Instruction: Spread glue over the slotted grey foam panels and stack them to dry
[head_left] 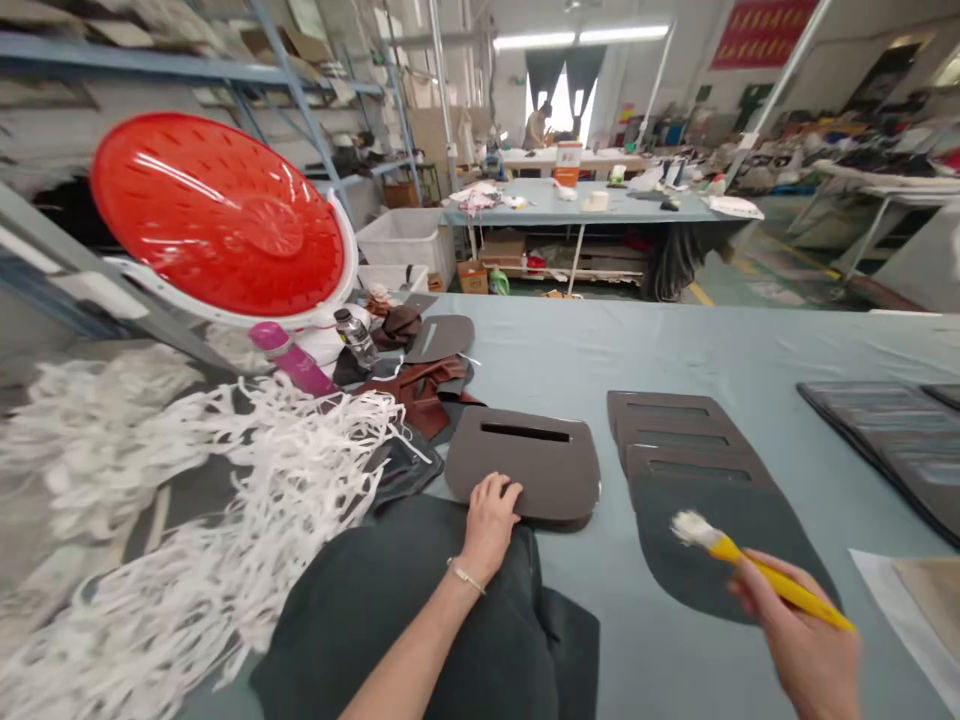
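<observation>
My left hand [493, 525] is at the near edge of a stack of dark brown slotted panels [540, 470], its bent fingers gripping the top panel's edge. A long slot runs across the panel's far side. In my right hand [806, 630] is a brush [724, 545] with a yellow handle and pale bristles. The brush is slightly blurred, over a dark rounded panel [712, 550]. That panel belongs to an overlapping row of slotted panels [667, 425], where slots of several show. Dark green-black material [405, 610] lies beneath my left forearm.
White strips [300, 480] heap up on the left, near a pink roll [292, 360], a bottle [355, 338] and brown scraps [424, 395]. A red basin [225, 220] stands behind them. More slotted panels [885, 430] lie at right. A person [538, 127] works far back.
</observation>
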